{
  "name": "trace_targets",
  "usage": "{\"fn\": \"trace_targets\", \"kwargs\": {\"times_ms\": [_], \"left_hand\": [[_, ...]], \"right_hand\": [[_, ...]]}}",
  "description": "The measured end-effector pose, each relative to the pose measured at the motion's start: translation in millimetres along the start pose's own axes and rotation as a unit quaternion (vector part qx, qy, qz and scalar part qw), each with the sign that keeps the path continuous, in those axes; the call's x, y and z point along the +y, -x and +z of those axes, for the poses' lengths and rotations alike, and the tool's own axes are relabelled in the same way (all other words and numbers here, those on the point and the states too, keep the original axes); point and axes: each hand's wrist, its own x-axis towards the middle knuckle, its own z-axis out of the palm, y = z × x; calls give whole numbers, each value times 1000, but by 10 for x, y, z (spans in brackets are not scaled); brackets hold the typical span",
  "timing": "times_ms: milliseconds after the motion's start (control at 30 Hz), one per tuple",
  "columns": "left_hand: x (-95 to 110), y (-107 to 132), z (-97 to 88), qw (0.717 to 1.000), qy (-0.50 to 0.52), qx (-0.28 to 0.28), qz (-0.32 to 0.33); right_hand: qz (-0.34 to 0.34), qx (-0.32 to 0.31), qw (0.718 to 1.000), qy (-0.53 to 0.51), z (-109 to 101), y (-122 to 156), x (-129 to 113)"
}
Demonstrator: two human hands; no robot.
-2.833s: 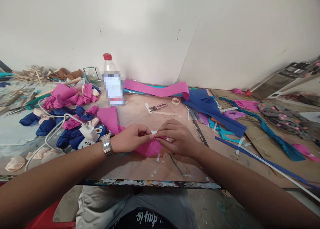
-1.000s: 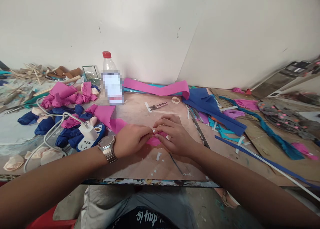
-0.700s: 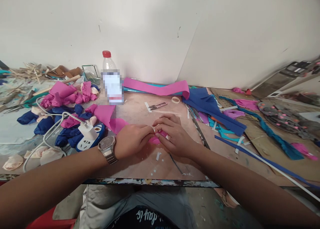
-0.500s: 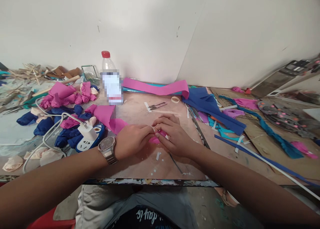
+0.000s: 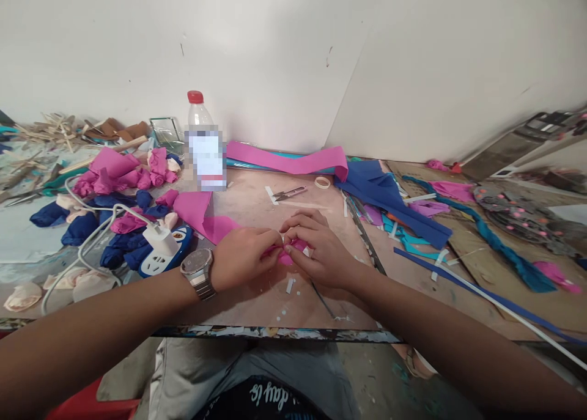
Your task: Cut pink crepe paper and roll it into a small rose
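Note:
A small piece of pink crepe paper (image 5: 285, 259) is pinched between my two hands above the table. My left hand (image 5: 243, 253), with a metal watch on its wrist, has its thumb and fingers closed on the paper's left side. From the right, my right hand (image 5: 323, 252) grips it with thumb and index finger, the other fingers curled over. Much of the paper is hidden by the fingers. A longer pink strip (image 5: 195, 212) runs from the left up to my left hand. Beyond the hands lie small thread snips (image 5: 291, 193) and a tape ring (image 5: 321, 182).
Pink and blue paper flowers (image 5: 112, 169) crowd the left, beside a power strip (image 5: 158, 262) with a white cable. At the back stand a red-capped bottle (image 5: 195, 108) and a phone with a blurred screen (image 5: 206, 157). Blue paper (image 5: 394, 200) and a white rod (image 5: 504, 304) lie right.
The fingers have shifted slightly on the pink crepe paper, and more pink shows by my left fingertips. Both hands stay in nearly the same place.

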Motion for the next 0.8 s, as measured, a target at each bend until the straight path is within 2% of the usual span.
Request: {"fn": "trace_targets", "kwargs": {"times_ms": [133,367,567,800], "left_hand": [[-18,11,21,1000,1,8,24],[-6,27,-37,997,73,-6,-17],[-13,11,-60,994,107,-32,-17],[-26,-3,-138,989,141,-18,-29]], "right_hand": [[15,-14,1000,-16,6,-11,6],[21,-8,999,-39,-5,-13,27],[6,-6,1000,-26,-31,-4,18],[5,-15,998,-60,-76,-20,118]]}}
